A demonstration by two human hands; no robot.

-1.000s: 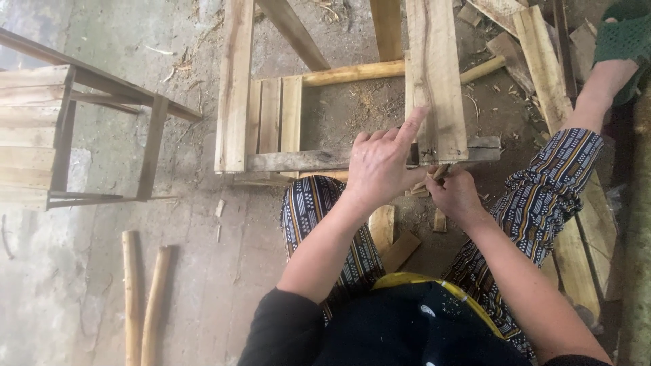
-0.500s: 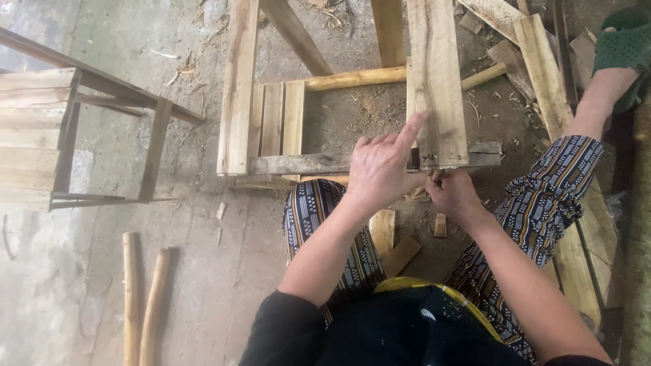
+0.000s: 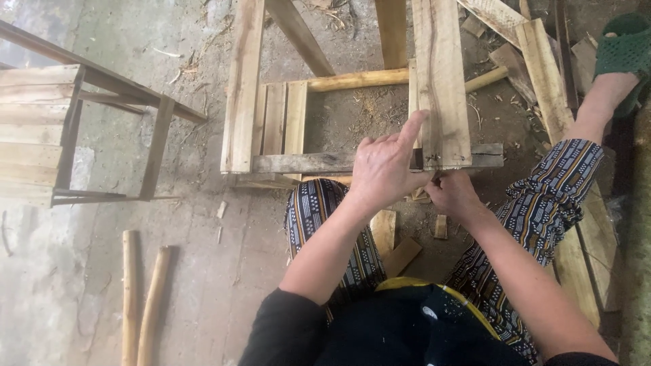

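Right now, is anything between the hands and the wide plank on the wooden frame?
Nothing visible. The left hand already rests on the wide plank at the crossbar; the right hand is at its near end.

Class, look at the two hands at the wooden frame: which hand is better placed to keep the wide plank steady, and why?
Probably the left hand: it lies against the wide plank above the grey crosspiece, forefinger pointing up the plank's edge. The right hand sits lower, at the plank's near end.
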